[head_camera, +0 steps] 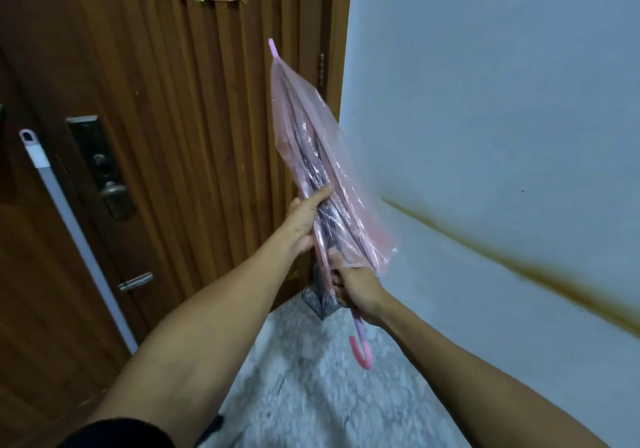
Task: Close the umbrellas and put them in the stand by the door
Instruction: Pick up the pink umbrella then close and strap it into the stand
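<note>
Left of the folded pink transparent plastic umbrella [311, 157], the left hand [306, 219] wraps its gathered canopy mid-length. The umbrella stands before the ribbed brown wooden door [156, 101], long axis steeply tilted, tip up, hooked handle low. The right hand [353, 290] grips the shaft below the canopy. No stand shows; a dark mesh object behind the hands is unclear.

Both arms are stretched out forward and meet in the middle. Left hand [306, 221] sits higher, fingers wrapped round the folded umbrella [304, 143], thumb lying straight along it pointing up. Right hand [353, 290] is just below it, gripping near the bottom of the canopy, thumb up against the plastic. Both forearms are bare, and there's a dark sleeve on the left upper arm.
</note>
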